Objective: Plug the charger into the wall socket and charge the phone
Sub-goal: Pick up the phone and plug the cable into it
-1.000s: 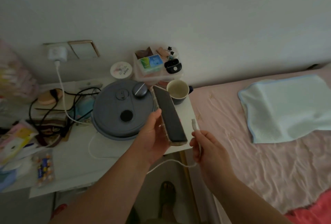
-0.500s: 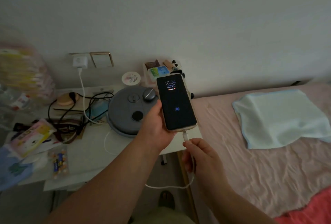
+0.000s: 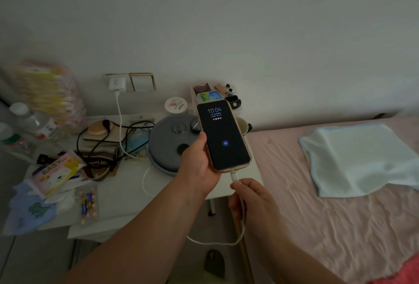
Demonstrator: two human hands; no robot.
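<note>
The white charger (image 3: 117, 83) sits plugged into the wall socket (image 3: 111, 77) beside a gold-framed switch. Its white cable (image 3: 119, 129) runs down over the table, loops below the table edge and comes up into my right hand (image 3: 251, 199). My right hand pinches the cable just below its plug (image 3: 234, 176), which is seated in the bottom of the phone (image 3: 223, 135). My left hand (image 3: 198, 159) holds the phone upright by its left edge above the table. The screen is lit and shows 10:04 with a blue circle.
A white bedside table (image 3: 127, 193) carries a round grey appliance (image 3: 170, 145), tangled black cords (image 3: 99, 140), a cup, a small storage box (image 3: 210, 93), packets and batteries. Plastic bottles (image 3: 34, 122) stand at left. A pink bed (image 3: 328, 204) with a pale blue towel (image 3: 360, 159) lies at right.
A second ago the phone lay tilted with a dark screen and the plug was apart from it. My right hand brought the plug into the phone's bottom; the screen lit up.
</note>
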